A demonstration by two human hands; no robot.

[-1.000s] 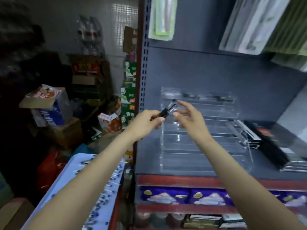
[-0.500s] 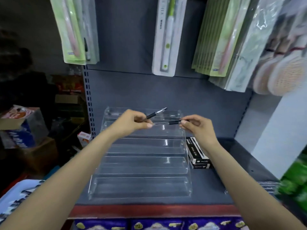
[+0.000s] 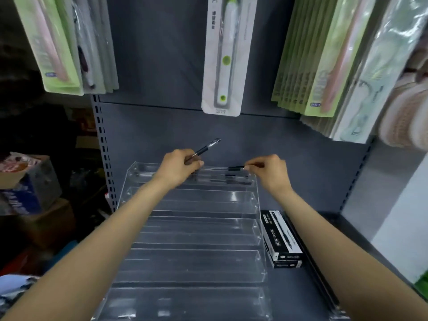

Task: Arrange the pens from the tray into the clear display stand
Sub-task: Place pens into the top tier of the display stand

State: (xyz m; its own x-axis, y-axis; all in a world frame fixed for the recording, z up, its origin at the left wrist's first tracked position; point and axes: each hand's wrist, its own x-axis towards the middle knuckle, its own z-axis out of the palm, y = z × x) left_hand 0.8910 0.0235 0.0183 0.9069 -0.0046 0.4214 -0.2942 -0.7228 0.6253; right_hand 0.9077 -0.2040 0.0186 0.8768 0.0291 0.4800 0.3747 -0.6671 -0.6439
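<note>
the left hand (image 3: 179,166) is curled around a black pen (image 3: 205,149), fingers and thumb closed on its lower part, so that the pen sticks up and away to the right, tip end free in the air above the back of the clear display stand (image 3: 192,230). the right hand (image 3: 269,171) pinches the end of a second pen (image 3: 228,168) between thumb and fingertips; this pen lies level, running leftward from the pinch toward the left hand, right over the topmost tier at the back of the stand. whether it already rests on that tier or is just above it cannot be told. dark shapes of other pens (image 3: 231,180) lie in the top tier below it, blurred. the lower tiers toward the front edge of the shelf (image 3: 308,295) hold nothing that can be made out. the stand sits on the grey shelf, its steps rising toward the back panel. just beside its right side lie two stacked black pen boxes (image 3: 281,239), touching the shelf. at the lower left corner of the view, off the shelf, a bit of the light blue tray (image 3: 14,286) shows. packaged goods (image 3: 228,54) hang above
</note>
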